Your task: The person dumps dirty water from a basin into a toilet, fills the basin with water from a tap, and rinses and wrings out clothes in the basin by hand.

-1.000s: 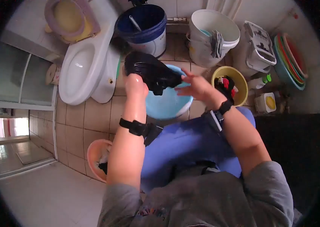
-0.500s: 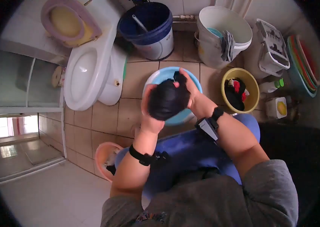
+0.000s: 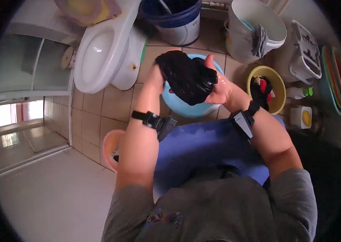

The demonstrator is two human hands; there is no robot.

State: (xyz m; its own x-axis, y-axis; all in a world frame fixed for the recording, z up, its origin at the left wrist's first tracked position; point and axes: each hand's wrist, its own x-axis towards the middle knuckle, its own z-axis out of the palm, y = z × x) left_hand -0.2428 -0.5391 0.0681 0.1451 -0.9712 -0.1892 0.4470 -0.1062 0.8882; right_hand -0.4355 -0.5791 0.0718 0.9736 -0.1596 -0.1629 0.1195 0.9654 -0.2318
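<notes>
A wet, shiny black cloth (image 3: pixel 188 78) is stretched between both hands above a light blue basin (image 3: pixel 186 109). At its left end, my left hand (image 3: pixel 160 74) holds the cloth, which covers most of the fingers. My right hand (image 3: pixel 220 86) is at the cloth's right end, palm turned up, with the thumb raised and the cloth's edge lying against the palm and fingers. Part of the basin's rim shows behind the cloth.
Right of the basin stands a yellow basin (image 3: pixel 282 103) with dark and red cloths. Behind are a blue-rimmed bucket (image 3: pixel 178 32) and a white bucket (image 3: pixel 239 44). A toilet (image 3: pixel 98 52) stands left; a pink basin (image 3: pixel 108 147) is near my left forearm.
The black cloth was bunched between both palms half a second ago and is now spread wider. My hands have moved apart. The camera view has shifted, with the surroundings higher in view.
</notes>
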